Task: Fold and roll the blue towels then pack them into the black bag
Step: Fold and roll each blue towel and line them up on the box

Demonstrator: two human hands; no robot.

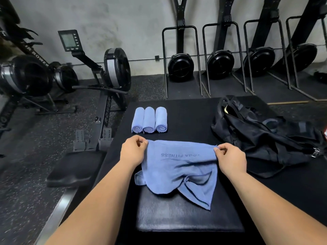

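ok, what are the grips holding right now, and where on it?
The unrolled blue cloth towel, by its far edge: left-hand grip pinches the left corner, right-hand grip pinches the right corner.

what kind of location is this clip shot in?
Most likely a gym: a rowing machine with its monitor on the left, more rowers stored upright along the wall, and speckled rubber flooring. The blue towel is printed FITNESS.

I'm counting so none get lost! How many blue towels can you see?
4. Side by side beyond the hands: left rolled towel, middle rolled towel, right rolled towel. The unrolled towel is pinched by the left hand and right hand. The black bag may hide more.
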